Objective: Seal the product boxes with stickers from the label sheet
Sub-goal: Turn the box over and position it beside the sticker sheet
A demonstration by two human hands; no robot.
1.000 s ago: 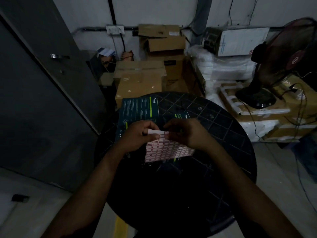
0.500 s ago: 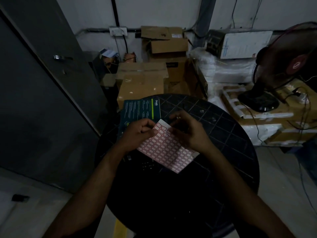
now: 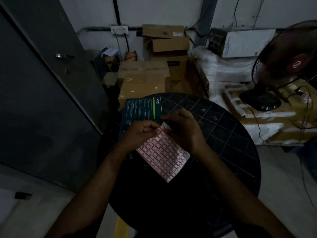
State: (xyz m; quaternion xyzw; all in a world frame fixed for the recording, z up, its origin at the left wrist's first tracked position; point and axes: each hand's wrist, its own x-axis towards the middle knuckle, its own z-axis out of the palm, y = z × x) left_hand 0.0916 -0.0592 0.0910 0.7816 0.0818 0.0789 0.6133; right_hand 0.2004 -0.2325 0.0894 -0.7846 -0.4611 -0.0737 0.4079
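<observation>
A white label sheet [image 3: 163, 153] with a grid of red-bordered stickers hangs tilted over the round black table [image 3: 223, 143]. My left hand [image 3: 139, 134] pinches the sheet's upper left edge. My right hand [image 3: 183, 129] has its fingers curled at the sheet's top corner, pinching there; whether a sticker is lifted is hidden by the fingers. A dark teal product box [image 3: 142, 109] with small print and a green stripe lies flat on the table just beyond both hands.
Stacked cardboard cartons [image 3: 144, 79] stand behind the table. White foam packing [image 3: 223, 69] and a dark pedestal fan [image 3: 283, 66] on a carton sit to the right. A grey door [image 3: 42, 83] fills the left side.
The label sheet has swung from lying nearly level to hanging diagonally, its lower corner dropping toward me. Both hands stayed at its top edge, the right hand's fingers shifting onto the top corner.
</observation>
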